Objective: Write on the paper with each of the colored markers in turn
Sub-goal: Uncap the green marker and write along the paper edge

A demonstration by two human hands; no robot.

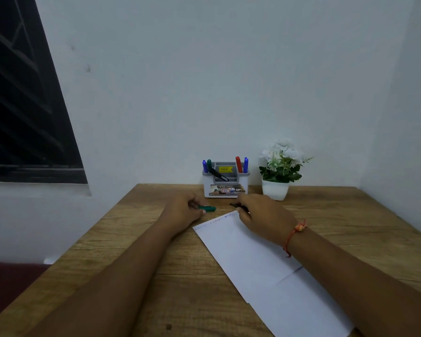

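At the top edge of the paper (253, 259), my right hand (265, 215) pinches a dark marker (240, 207), tip just off the sheet by a faint written line (218, 219). Left hand (180, 212) curls round a green cap (208, 208) on the table (131, 263). I judge this the green turn: next, lower the tip or recap. Other markers wait in the holder (225, 189).

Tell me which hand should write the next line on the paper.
Right. The right hand grips the marker, its tip near the top edge of the paper; the left hand pinches only the green cap, off to the side of the sheet.
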